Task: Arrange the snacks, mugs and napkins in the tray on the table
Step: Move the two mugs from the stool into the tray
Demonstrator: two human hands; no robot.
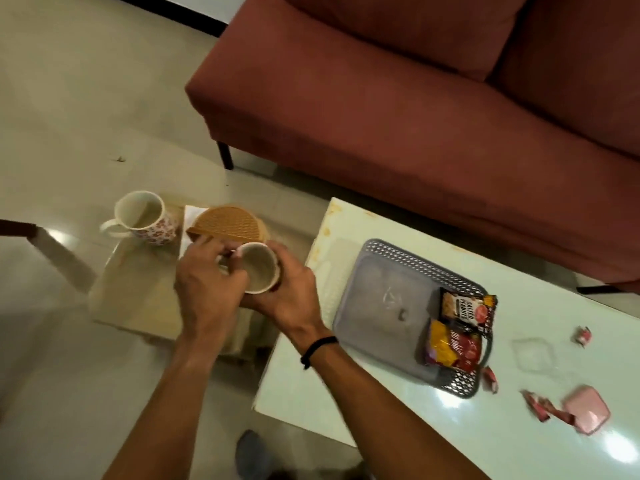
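Observation:
Both hands hold one cream mug (258,268) above the small glass side table (138,292). My left hand (207,275) grips its handle side and my right hand (287,292) cups its right wall and base. A second mug (145,216) with a red flower print stands at the side table's far left. Beside it a round orange woven holder (227,221) rests on white napkins (189,216). The grey tray (384,317) with a perforated rim lies on the white table (540,306) to the right. Two snack packets lie at the tray's right end: salted peanuts (467,310) and a yellow and red packet (453,348).
A red sofa (415,98) stands behind the white table. Small red wrappers (540,407), a pink box (587,412) and a clear glass dish (533,353) lie on the table right of the tray. Pale tiled floor surrounds both tables. A grey slipper (252,459) shows below.

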